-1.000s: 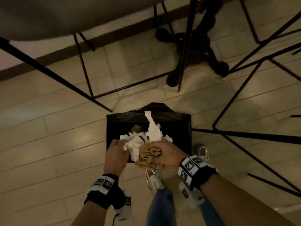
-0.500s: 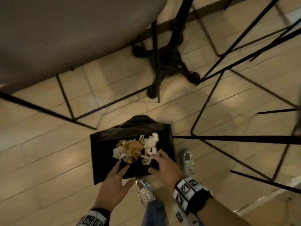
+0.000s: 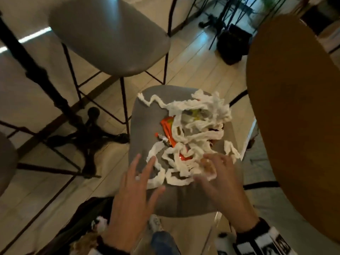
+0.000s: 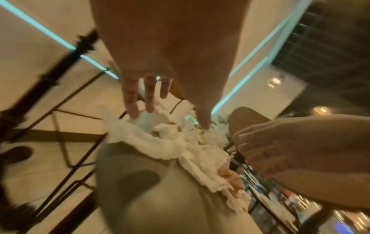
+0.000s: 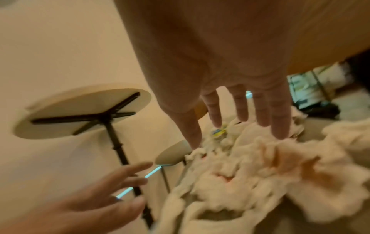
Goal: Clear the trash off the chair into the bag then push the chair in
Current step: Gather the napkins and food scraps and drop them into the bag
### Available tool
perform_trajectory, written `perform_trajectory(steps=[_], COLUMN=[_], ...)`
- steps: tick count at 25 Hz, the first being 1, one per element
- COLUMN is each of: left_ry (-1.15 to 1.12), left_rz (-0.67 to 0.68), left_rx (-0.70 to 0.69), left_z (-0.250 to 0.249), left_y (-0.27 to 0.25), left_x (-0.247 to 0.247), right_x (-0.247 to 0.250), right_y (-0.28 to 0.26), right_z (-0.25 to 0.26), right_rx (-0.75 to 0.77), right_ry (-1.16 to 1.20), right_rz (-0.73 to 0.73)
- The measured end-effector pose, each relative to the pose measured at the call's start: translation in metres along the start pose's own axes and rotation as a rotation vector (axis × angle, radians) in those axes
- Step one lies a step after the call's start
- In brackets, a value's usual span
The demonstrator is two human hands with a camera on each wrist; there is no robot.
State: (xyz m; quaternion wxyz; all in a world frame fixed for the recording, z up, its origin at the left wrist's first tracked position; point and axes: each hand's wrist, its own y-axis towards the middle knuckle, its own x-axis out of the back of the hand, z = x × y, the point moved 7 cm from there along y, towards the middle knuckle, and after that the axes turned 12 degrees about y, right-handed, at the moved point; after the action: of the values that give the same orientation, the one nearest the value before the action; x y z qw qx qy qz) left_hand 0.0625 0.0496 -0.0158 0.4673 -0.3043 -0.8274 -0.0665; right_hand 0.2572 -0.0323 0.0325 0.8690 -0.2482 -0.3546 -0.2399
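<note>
Second chair [image 3: 108, 35] and round table [image 3: 294, 107] nearby

chair [image 3: 147, 126] grey seat, centre | paper strips [image 3: 198, 115] white, tangled over seat, orange wrapper [image 3: 168, 131] among them | left hand [image 3: 132, 197] fingers spread, 6 o'clock of pile | right hand [image 3: 219, 173] at 5 o'clock, fingertips on strips | bag [image 3: 82, 227] black, 7 o'clock

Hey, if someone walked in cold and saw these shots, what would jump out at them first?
The tangle of white paper strips strewn over the grey chair seat, with an orange wrapper poking through its middle. Next, the left hand and right hand, both open, reaching at the pile's near edge.
</note>
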Motion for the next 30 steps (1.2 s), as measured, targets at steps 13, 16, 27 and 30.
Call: perform_trajectory(steps=[13, 16, 27, 30], left_ry=[0.356, 0.335, 0.007, -0.041], left_rz=[0.251, 0.228, -0.051, -0.087], left_rx=[0.000, 0.017, 0.080, 0.130], left_z=[-0.055, -0.049, -0.034, -0.027], left_y=[0.085, 0.079, 0.036, 0.017], left_x=[-0.079, -0.081, -0.008, 0.005], right_x=[-0.054, -0.044, -0.001, 0.007], right_y=[0.047, 0.046, 0.020, 0.005], right_z=[-0.061, -0.069, -0.015, 0.002], right_rx=[0.025, 0.004, -0.007, -0.025], right_ry=[0.057, 0.157, 0.231, 0.209], right_rz=[0.074, 0.137, 0.203, 0.204])
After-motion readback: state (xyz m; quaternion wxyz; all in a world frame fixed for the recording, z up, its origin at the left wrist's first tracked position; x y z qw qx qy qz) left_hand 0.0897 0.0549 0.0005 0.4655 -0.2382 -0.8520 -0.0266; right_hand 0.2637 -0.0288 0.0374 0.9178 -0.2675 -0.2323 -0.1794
